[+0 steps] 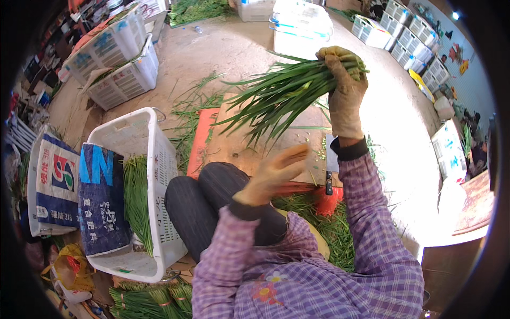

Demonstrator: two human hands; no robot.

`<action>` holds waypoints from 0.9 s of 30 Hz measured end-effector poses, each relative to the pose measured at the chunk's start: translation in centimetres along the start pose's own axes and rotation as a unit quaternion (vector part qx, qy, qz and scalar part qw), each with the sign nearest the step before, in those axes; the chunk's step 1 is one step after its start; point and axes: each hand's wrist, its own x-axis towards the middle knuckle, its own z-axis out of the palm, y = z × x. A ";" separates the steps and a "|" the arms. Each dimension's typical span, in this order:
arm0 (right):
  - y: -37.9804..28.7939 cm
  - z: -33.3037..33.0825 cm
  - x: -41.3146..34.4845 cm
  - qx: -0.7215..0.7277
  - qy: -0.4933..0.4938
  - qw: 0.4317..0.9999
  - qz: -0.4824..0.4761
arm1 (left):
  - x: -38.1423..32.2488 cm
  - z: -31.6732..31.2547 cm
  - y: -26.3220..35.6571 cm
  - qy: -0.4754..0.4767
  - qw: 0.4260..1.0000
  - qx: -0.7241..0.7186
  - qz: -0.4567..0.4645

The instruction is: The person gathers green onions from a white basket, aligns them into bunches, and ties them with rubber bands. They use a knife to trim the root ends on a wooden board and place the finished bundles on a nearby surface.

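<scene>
My right hand, in a work glove, grips a bunch of long green garlic chives by the stem end. The leaves fan out to the left above a wooden board. My gloved left hand is blurred and stretched out over my knees. Its fingers point to the right, apart from the bunch, and nothing shows in it. A knife with a black handle lies at the board's right edge, partly hidden by my right sleeve. Small cut bits dot the board near the blade.
Left of my knees stands a white plastic crate with chives and a blue printed sack. Tied bundles lie at the lower left. Loose trimmings cover the floor. Stacked crates stand further off.
</scene>
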 end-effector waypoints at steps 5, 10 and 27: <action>-1.8 -4.2 -2.5 -0.051 0.039 0.998 -0.017 | 4.0 5.5 -1.1 0.190 0.979 -0.039 0.061; -2.4 -6.8 -4.6 -0.065 0.052 0.996 -0.006 | 7.1 5.2 -0.9 0.327 0.831 0.366 0.263; -2.8 -10.1 -6.0 -0.322 -0.128 0.912 -0.218 | 8.1 5.5 -5.1 -0.181 0.930 -0.269 -0.171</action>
